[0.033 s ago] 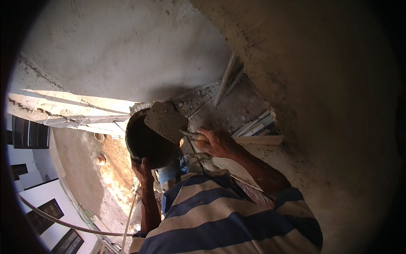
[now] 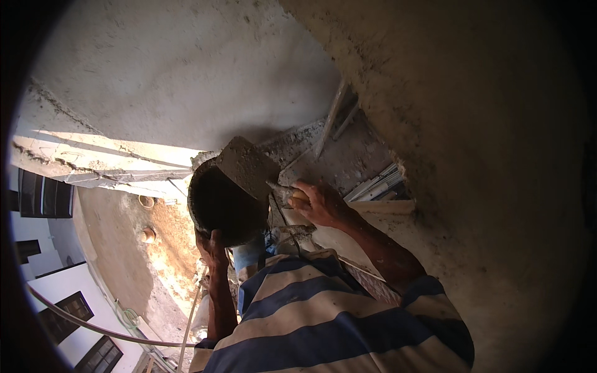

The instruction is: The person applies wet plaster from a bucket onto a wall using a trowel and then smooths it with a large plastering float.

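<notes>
My left hand (image 2: 212,247) grips the near rim of a dark, round bucket (image 2: 198,198); the bucket's inside is in deep shadow, so its contents are hard to make out. My right hand (image 2: 320,204) is closed around the wooden handle of a trowel (image 2: 250,168). The trowel's broad, mortar-smeared blade lies across the far right part of the bucket's mouth, its tip pointing up and away from me. I cannot tell whether the blade touches the rim.
A grey plastered wall (image 2: 205,74) rises ahead, and a rough brown wall edge (image 2: 423,112) stands at the right. Wooden props (image 2: 331,118) lean in the corner beside stacked strips (image 2: 378,184). Far below at the left are sunlit ground (image 2: 118,248) and a white building (image 2: 93,289).
The trowel blade has shifted slightly up and to the right over the bucket. The bucket and my left hand have moved a little to the right.
</notes>
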A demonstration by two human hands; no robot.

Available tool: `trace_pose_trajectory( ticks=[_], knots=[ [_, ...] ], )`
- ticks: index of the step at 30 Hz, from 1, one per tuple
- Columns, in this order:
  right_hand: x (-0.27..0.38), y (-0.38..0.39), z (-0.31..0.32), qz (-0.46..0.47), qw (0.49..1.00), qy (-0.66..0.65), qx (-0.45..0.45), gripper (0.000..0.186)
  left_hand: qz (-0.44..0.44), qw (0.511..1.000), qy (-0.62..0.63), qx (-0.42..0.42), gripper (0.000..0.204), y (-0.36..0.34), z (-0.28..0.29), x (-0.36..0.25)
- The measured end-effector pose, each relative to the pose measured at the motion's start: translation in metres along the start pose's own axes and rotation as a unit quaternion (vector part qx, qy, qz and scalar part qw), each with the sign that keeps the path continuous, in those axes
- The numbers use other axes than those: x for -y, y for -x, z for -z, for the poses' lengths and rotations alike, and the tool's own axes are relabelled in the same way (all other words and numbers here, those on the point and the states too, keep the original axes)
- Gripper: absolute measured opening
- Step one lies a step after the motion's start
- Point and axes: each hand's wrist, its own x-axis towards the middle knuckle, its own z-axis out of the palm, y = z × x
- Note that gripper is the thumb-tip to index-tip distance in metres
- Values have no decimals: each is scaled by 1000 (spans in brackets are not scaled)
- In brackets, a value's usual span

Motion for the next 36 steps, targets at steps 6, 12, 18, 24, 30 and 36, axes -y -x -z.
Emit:
trace_pose_trajectory(
  ticks=[6, 12, 18, 24, 30, 36],
  knots=[
    [-43, -48, 71, -109, 983, 26, -148, 52, 47, 997, 69, -1, 52, 4, -28, -6],
    [-95, -48, 96, -168, 949, 83, -254, 52, 121, 991, 49, -20, 49, 8, -17, 4],
    [-99, -24, 101, -193, 949, 56, -241, 60, 162, 984, 9, -68, 48, -1, 25, 33],
    [-82, 9, 109, -203, 941, 53, -267, 55, 97, 992, 41, -71, 50, -14, 31, 17],
    [-65, 63, 121, -227, 929, 36, -291, 57, 82, 992, 58, -75, 50, -23, 22, 16],
    [-21, 122, 139, -277, 905, 30, -322, 50, 119, 987, 58, -86, 48, -23, 27, 37]
  ],
)
